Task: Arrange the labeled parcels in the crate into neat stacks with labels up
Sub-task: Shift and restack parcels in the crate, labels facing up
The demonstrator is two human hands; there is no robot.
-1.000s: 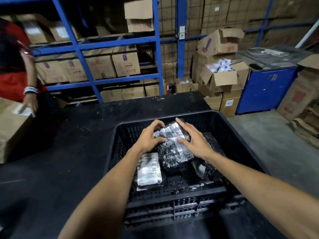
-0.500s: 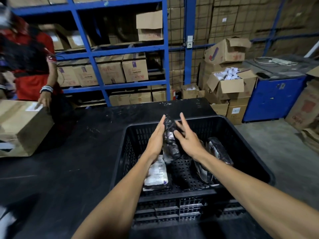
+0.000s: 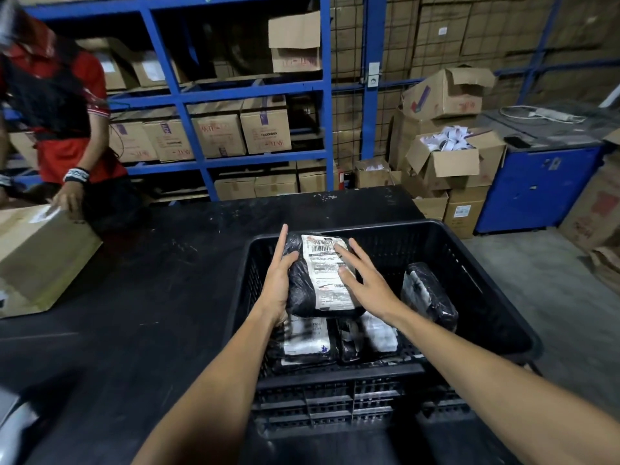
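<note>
A black plastic crate (image 3: 476,260) stands on the black table. Over its left half I hold a black-wrapped parcel (image 3: 302,290) with its white label facing up. My left hand (image 3: 280,280) cups the parcel's left side. My right hand (image 3: 364,280) lies on the label with fingers spread. Beneath it, two parcels lie label up at the crate's near wall: one on the left (image 3: 307,340), one beside it (image 3: 375,335). Another black parcel (image 3: 427,297) leans on its edge in the right half.
A person in a red shirt (image 3: 63,105) stands at the far left, one hand on a cardboard box (image 3: 37,260) on the table (image 3: 151,297). Blue shelving (image 3: 235,92) with cartons stands behind. Open cartons (image 3: 449,162) and a blue cabinet (image 3: 536,186) are at the right.
The parcel stood on edge between my palms half a second ago; it now faces label up, above the parcels at the near wall. The person on the left leaned over the box.
</note>
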